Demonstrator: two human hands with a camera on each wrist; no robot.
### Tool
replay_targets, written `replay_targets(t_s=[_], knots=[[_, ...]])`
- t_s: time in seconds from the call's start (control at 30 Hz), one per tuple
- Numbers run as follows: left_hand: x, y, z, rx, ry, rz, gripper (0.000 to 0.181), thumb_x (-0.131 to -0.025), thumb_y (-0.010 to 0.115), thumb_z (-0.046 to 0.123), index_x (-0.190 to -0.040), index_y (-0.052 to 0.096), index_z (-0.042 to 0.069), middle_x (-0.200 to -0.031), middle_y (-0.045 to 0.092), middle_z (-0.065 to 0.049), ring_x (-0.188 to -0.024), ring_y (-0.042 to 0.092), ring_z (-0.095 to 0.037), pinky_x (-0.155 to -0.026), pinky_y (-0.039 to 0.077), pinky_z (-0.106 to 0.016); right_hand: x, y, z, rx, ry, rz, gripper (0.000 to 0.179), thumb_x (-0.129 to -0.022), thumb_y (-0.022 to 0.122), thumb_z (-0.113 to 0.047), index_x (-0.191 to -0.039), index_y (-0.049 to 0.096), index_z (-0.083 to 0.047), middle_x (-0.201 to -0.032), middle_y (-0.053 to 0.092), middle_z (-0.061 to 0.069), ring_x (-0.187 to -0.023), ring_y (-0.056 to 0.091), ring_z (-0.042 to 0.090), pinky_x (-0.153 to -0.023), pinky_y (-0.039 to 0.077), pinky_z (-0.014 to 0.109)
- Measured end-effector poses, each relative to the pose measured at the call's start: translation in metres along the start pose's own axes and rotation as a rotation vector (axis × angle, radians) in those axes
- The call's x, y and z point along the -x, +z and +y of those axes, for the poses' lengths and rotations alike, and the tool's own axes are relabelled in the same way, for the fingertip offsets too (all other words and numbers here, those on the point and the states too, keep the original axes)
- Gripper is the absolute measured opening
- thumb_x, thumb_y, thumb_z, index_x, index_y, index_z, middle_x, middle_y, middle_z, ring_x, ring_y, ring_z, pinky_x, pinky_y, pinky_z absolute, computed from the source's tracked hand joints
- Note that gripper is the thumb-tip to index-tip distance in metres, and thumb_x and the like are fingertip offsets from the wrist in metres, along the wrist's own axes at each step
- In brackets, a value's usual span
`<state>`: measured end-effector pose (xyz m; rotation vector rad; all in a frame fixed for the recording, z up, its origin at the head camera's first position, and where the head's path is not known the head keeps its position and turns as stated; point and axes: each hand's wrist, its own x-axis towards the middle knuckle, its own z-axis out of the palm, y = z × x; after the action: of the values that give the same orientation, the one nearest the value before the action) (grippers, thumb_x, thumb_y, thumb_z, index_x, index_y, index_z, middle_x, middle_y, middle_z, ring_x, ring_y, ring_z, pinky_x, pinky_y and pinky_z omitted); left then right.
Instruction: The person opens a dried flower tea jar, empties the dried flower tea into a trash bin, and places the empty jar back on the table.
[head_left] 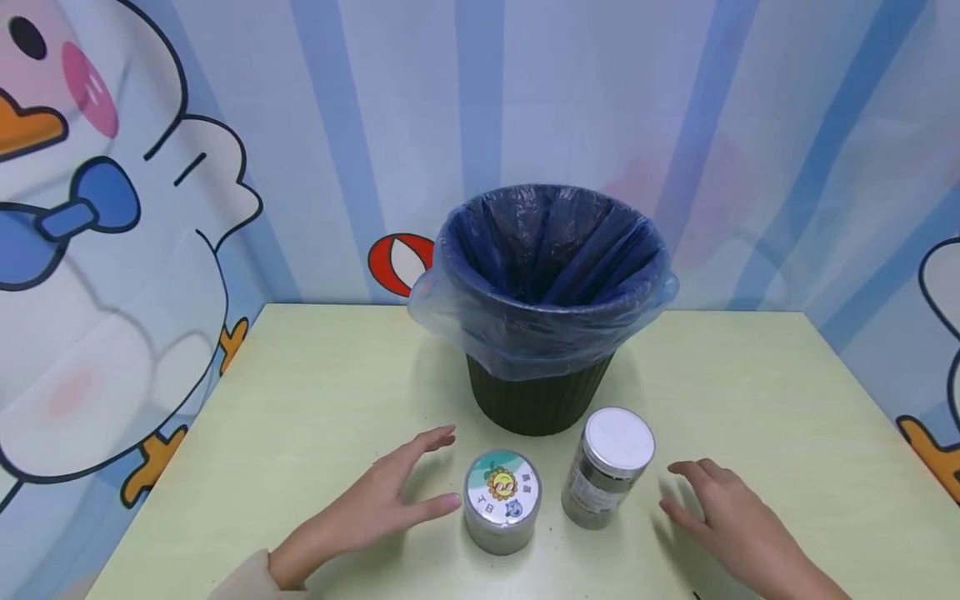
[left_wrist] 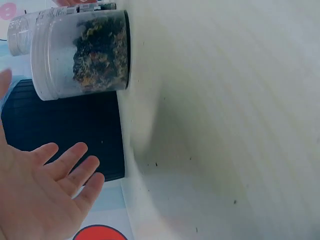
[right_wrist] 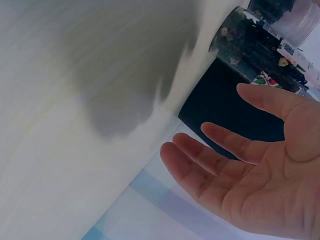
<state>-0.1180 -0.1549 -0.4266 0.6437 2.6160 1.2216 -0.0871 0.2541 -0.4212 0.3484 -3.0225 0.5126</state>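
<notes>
Two clear jars stand upright on the table, side by side. The shorter jar point(head_left: 502, 502), with a sunflower sticker on its lid, holds dark, dried bits in the left wrist view point(left_wrist: 102, 52). To its right is a taller jar point(head_left: 606, 468) with a plain white lid; the right wrist view shows dark contents and a flowered label on it point(right_wrist: 260, 50). My left hand point(head_left: 390, 492) is spread just left of the shorter jar, its thumb tip close to the side. On the other side, my right hand point(head_left: 723, 517) hovers apart from the taller jar, fingers loosely bent and holding nothing.
Behind the jars stands a black ribbed bin point(head_left: 536, 396) lined with a blue plastic bag point(head_left: 555, 325). The pale yellow table point(head_left: 337, 375) carries small dark specks. A printed cloth backdrop point(head_left: 405, 125) hangs along the back and sides.
</notes>
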Motion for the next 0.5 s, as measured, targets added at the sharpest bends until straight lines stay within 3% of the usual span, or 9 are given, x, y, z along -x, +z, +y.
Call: replay_targets(t_s=[0.3,0.5], knots=[[0.000,0.012,0.004,0.040,0.019,-0.028,0.111,-0.069,0.086,0.057,-0.156,0.018,0.041,-0.152,0.043,0.010,-0.142,0.036,-0.018,-0.110,0.032,-0.059,0.002,0.006,-0.009,0.034,0.046,-0.210,0.041,-0.087,0.076,-0.031,-0.110,0.064,0.001,-0.103,0.064,0.011,-0.092,0.064,0.034,-0.069,0.055,0.052],[-0.001,0.018,0.008,0.056,0.025,-0.031,0.116,-0.065,0.090,0.054,-0.156,0.019,0.039,-0.151,0.044,0.009,-0.141,0.037,-0.018,-0.110,0.034,-0.055,0.005,0.009,-0.020,0.023,0.056,-0.249,0.042,-0.085,0.079,-0.030,-0.111,0.064,-0.001,-0.102,0.064,0.010,-0.089,0.064,0.032,-0.069,0.056,0.050]])
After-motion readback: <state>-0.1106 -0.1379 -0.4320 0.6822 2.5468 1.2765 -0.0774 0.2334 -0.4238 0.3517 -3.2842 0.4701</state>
